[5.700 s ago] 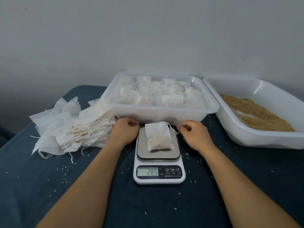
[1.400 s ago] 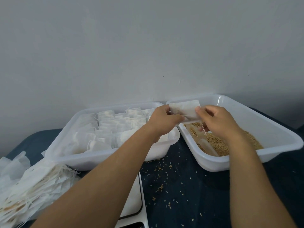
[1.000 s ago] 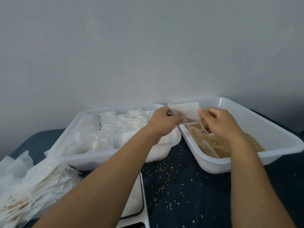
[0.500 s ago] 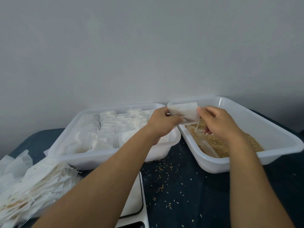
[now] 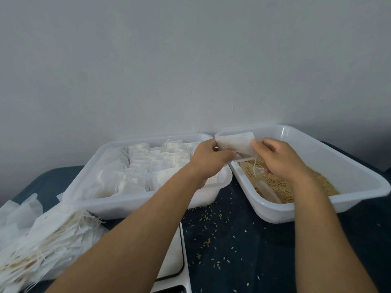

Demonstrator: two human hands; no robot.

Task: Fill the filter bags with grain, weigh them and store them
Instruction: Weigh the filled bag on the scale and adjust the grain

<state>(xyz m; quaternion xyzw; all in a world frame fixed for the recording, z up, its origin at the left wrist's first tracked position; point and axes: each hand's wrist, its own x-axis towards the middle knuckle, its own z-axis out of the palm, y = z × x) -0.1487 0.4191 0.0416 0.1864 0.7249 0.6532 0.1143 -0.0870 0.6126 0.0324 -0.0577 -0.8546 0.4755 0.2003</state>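
You pinch a white filter bag [image 5: 236,146] between your left hand [image 5: 208,158] and right hand [image 5: 277,159], above the grain tray's [image 5: 359,176] near-left corner. A scoop [image 5: 267,191] lies half-buried in grain [image 5: 281,185]; your left forearm hides most of the scale [image 5: 179,271].

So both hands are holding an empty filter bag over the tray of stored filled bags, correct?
Not quite. The head view shows the left hand and right hand holding the filter bag over the grain tray, not the tray of filled bags beside it. The rest stands.
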